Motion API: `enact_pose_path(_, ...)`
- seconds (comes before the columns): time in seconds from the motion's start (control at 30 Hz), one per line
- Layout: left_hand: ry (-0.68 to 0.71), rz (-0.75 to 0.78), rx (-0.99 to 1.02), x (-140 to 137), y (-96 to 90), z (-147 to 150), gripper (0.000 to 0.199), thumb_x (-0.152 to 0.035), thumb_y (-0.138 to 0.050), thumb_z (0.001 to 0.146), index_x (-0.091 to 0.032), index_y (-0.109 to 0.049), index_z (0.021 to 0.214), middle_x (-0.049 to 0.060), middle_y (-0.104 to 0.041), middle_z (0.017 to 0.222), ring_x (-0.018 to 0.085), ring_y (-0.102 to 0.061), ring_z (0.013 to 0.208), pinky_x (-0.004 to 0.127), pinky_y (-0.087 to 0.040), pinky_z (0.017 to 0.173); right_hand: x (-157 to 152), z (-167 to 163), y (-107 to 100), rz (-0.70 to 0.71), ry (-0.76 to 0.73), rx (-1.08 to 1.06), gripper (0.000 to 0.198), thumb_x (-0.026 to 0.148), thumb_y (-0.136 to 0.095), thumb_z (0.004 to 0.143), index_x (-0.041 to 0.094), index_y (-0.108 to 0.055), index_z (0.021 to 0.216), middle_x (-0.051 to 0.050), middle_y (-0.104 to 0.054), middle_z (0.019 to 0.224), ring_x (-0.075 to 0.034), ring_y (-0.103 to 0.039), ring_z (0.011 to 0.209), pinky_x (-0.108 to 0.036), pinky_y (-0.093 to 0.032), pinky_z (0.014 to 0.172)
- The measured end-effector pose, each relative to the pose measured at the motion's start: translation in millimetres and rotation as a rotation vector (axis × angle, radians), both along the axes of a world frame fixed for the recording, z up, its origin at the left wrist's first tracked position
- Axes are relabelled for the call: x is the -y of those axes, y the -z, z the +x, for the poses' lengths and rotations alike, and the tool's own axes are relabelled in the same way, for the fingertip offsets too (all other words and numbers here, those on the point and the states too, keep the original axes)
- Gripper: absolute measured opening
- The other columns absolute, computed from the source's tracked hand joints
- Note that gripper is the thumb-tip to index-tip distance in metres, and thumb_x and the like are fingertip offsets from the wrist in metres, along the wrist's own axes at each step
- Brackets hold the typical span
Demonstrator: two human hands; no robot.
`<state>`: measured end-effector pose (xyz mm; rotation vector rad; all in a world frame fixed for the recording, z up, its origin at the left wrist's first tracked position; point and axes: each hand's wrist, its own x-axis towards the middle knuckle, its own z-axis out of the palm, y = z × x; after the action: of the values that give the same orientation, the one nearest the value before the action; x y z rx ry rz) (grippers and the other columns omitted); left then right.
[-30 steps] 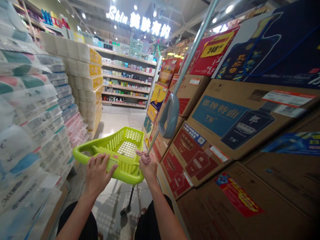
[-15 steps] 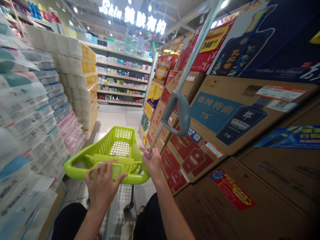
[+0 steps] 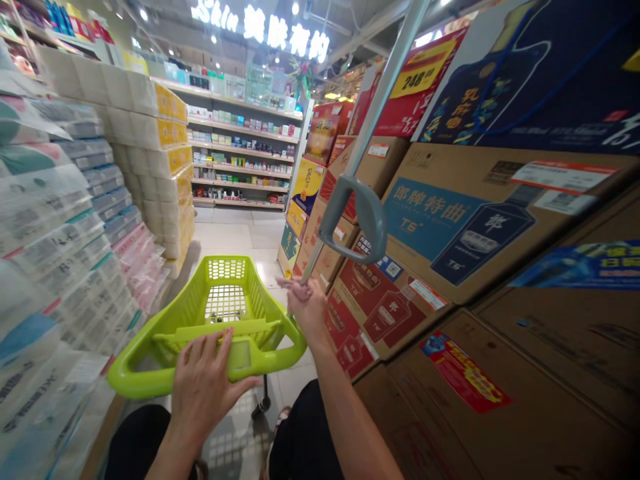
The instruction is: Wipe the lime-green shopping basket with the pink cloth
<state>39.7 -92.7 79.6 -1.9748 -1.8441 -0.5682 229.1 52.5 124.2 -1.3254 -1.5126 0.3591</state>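
Cart hndl [image 3: 271, 360] under LH [image 3: 207, 370] | pole [image 3: 373, 120] in RH [image 3: 310, 310], nr hndl's R end

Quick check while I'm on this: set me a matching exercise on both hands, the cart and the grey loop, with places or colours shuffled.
Things
1. Left hand
2. Right hand
3. Cart
4. Grey loop

Places or colours
A. On the pole, higher up than either hand
B. Bright yellow-green
C. Resting on the push handle, thumb spread
D. Closed around the pole's lower part

Right pairs: 1-C, 2-D, 3-B, 4-A
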Motion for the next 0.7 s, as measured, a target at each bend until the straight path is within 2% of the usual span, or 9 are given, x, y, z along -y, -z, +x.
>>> enact_pose_path(0.07, 0.009, -0.002, -0.006, 1, -0.1, 0, 0.088, -0.081, -0.053, 0.069, -0.015, -0.058, 0.128, 0.015, -0.063, 0.112, 0.033, -0.052, 0.104, 0.047, -0.036, 0.091, 3, 3, 27, -0.167, -0.122, 0.077, 0.017, 0.023, -0.057, 0.070, 0.021, -0.070, 0.081, -0.004, -0.072, 0.092, -0.019, -0.067, 0.085, -0.026, -0.051, 0.076)
enact_pose_path(0.13, 0.002, -0.007, -0.009, 1, -0.3, -2, 0.087, -0.080, -0.053, 0.070, -0.014, -0.059, 0.127, 0.015, -0.064, 0.109, 0.033, -0.052, 0.103, 0.047, -0.037, 0.090, 0, 5, 34, -0.260, -0.221, 0.136, 0.017, 0.020, -0.057, 0.068, 0.023, -0.072, 0.076, -0.001, -0.074, 0.086, -0.018, -0.067, 0.086, -0.025, -0.051, 0.076)
enact_pose_path(0.3, -0.034, 0.012, -0.004, 0, -0.5, -1, 0.083, -0.078, -0.051, 0.073, -0.014, -0.060, 0.126, 0.015, -0.064, 0.105, 0.033, -0.053, 0.100, 0.046, -0.038, 0.088, -8, 0, 12, -0.358, -0.191, 0.281, 0.024, 0.025, -0.058, 0.073, 0.024, -0.075, 0.090, -0.001, -0.074, 0.085, -0.018, -0.067, 0.082, -0.023, -0.050, 0.072)
enact_pose_path(0.4, -0.063, 0.033, 0.003, 0, -0.7, 1, 0.082, -0.078, -0.049, 0.075, -0.014, -0.060, 0.125, 0.015, -0.064, 0.104, 0.032, -0.053, 0.098, 0.045, -0.038, 0.089, 10, 2, 13, -0.420, -0.167, 0.411, 0.020, 0.027, -0.060, 0.075, 0.024, -0.075, 0.089, -0.002, -0.071, 0.080, -0.017, -0.066, 0.078, -0.022, -0.046, 0.066)
enact_pose_path(0.5, -0.081, 0.032, 0.017, 1, -0.9, 4, 0.082, -0.077, -0.048, 0.076, -0.013, -0.059, 0.126, 0.015, -0.064, 0.104, 0.031, -0.052, 0.099, 0.045, -0.037, 0.091, 42, 14, 22, -0.373, -0.099, 0.504, 0.014, 0.027, -0.060, 0.077, 0.023, -0.073, 0.083, -0.002, -0.066, 0.076, -0.017, -0.063, 0.071, -0.022, -0.040, 0.059)
enact_pose_path(0.57, -0.090, 0.025, 0.024, 1, -0.7, 5, 0.082, -0.077, -0.048, 0.076, -0.014, -0.059, 0.126, 0.015, -0.063, 0.103, 0.031, -0.052, 0.099, 0.045, -0.037, 0.092, 59, 23, 26, -0.301, -0.092, 0.546, 0.015, 0.023, -0.060, 0.076, 0.025, -0.072, 0.086, -0.002, -0.063, 0.079, -0.016, -0.061, 0.068, -0.023, -0.037, 0.058)
enact_pose_path(0.7, -0.087, 0.008, 0.008, -4, 0.6, 7, 0.079, -0.075, -0.047, 0.078, -0.014, -0.059, 0.126, 0.016, -0.063, 0.103, 0.032, -0.052, 0.097, 0.046, -0.037, 0.089, 65, 22, 30, -0.223, -0.049, 0.523, 0.025, 0.016, -0.057, 0.077, 0.025, -0.071, 0.095, -0.003, -0.062, 0.090, -0.016, -0.061, 0.072, -0.025, -0.039, 0.063)
